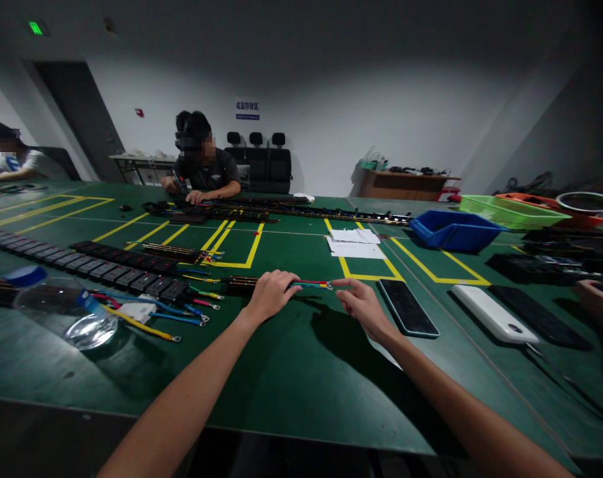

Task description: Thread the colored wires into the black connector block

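A thin bundle of red, yellow and blue-green wires (pixel 314 285) with ring terminals points right, just above the green table. My left hand (pixel 272 293) is closed around the bundle where it leaves a dark cable part (pixel 241 284). At the terminal end, my right hand (pixel 357 302) has its index finger stretched towards the metal rings, with the other fingers curled. Whether the fingertip touches the rings is too small to tell. More wires with ring terminals, yellow (pixel 146 326) and blue (pixel 179 317), lie to the left beside black segmented strips (pixel 107 271).
A water bottle (pixel 65 312) lies at the left. White papers (pixel 355 244), a phone (pixel 408 307), a white power bank (pixel 494 313) and a blue bin (pixel 455 230) are on the right. A person (pixel 206 162) works across the table (pixel 281 392); another hand (pixel 600 302) shows at right.
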The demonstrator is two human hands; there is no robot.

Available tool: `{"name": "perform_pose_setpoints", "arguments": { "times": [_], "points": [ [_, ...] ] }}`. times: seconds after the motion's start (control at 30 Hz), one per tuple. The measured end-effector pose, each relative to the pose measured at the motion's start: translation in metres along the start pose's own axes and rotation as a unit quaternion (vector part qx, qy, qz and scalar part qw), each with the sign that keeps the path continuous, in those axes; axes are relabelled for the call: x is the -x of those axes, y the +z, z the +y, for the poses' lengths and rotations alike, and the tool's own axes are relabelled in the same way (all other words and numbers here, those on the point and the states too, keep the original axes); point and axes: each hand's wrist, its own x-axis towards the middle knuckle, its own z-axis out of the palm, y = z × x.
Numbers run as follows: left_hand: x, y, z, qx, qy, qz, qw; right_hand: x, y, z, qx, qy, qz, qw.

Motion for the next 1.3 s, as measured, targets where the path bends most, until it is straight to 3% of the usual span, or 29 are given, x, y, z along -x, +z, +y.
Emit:
{"name": "perform_pose_setpoints", "arguments": {
  "times": [0.6, 0.93, 1.3],
  "points": [
    [-0.001, 0.001, 0.005, -0.052, 0.022, -0.023, 0.998, -0.005, 0.004, 0.009, 0.074, 0.021, -0.023, 0.997],
    [-0.001, 0.007, 0.001, -0.076, 0.027, -0.013, 0.997, -0.005, -0.001, 0.009, 0.047, -0.012, -0.015, 0.999],
    [-0.001, 0.006, 0.002, -0.057, 0.023, -0.022, 0.998, -0.010, -0.003, 0.020, 0.138, -0.048, -0.016, 0.989]
  ]
}}
